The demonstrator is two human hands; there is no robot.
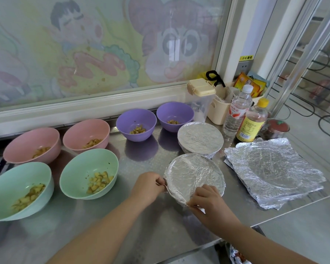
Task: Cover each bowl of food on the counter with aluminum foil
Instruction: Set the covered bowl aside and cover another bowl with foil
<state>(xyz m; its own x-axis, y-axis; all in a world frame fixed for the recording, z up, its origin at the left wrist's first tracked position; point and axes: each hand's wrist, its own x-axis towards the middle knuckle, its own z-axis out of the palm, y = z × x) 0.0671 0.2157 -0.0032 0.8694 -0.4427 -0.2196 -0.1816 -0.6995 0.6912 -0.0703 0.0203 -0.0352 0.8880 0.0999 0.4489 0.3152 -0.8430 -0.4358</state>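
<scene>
Steel counter (141, 225) runs below a window panel (84, 44) printed with cartoon figures.

Left hand (148, 184): forearm enters from the lower left. Fingers are curled and pinch the foil edge at the left rim of the near covered bowl (192, 172).

Right hand (208, 199): forearm enters from the lower right. Fingers are curled and pinch a foil fold at that bowl's near rim, hiding part of the rim. Foil lies across the bowl's whole top and is folded down round its side.

Surroundings, taken from the near covered bowl:
- Just behind it stands a second covered bowl (200, 137), wrapped in foil.
- To its right lies a stack of foil sheets (274, 168), flat, crinkled, with a round imprint.
- To its left stand six open bowls, each holding diced yellowish food: green bowls (88, 168) nearest, pink bowls (86, 133) behind them, purple bowls (135, 121) at the back.
- Behind and to the right stand a water bottle (236, 111), a yellow-capped bottle (252, 122), a red-lidded jar (276, 127) and a cream caddy (217, 109) holding packets.
</scene>
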